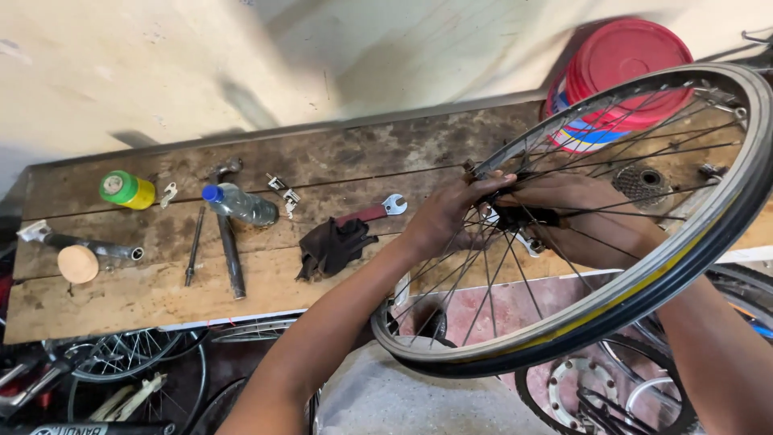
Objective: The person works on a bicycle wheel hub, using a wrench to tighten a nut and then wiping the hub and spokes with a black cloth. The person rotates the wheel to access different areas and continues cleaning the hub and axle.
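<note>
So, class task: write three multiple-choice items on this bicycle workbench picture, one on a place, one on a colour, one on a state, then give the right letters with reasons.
1. Where does the wrench lie?
A. on the wooden bench, beside the dark rag
B. on the floor
C. inside the bucket

2. What colour is the lid of the bucket at the bench's far end?
A. green
B. red
C. white

3. How is the bicycle wheel placed?
A. flat on the bench
B. hung on the wall
C. held up, with both hands at its hub

Answers:
1 A, its open jaw rests on the planks next to the rag.
2 B, the round lid shows red.
3 C, the left hand and right hand meet at the hub among the spokes.
</note>
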